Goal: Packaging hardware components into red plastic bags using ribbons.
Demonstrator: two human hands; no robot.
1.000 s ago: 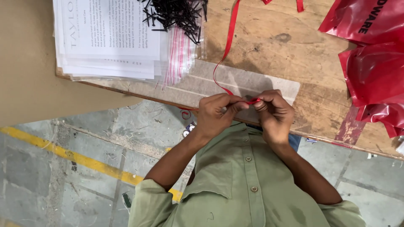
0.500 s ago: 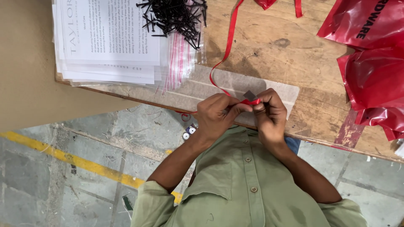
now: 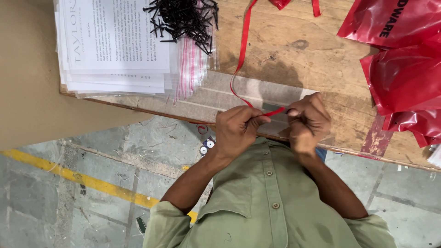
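While both hands work at the near edge of the wooden table (image 3: 285, 50), we see them close together but not touching, each clamped on the same red ribbon (image 3: 274, 111). The left hand (image 3: 236, 131) pinches the ribbon between thumb and curled fingers, and the right hand (image 3: 308, 121) is balled into a fist around the other end, so a short taut stretch shows between them. From the left hand the ribbon loops left and then runs away across the table to the far edge of the view.

At the far left of the table lies a stack of printed sheets (image 3: 115, 46), and just to its right we find a heap of black screws (image 3: 183, 18) lying on some clear zip bags with red stripes (image 3: 188, 76). Well to the right sit several red plastic bags (image 3: 404, 73). Below the hands we see the person's green buttoned shirt (image 3: 271, 206), and to the near left a grey stone floor (image 3: 55, 211) crossed by a yellow line (image 3: 92, 181).
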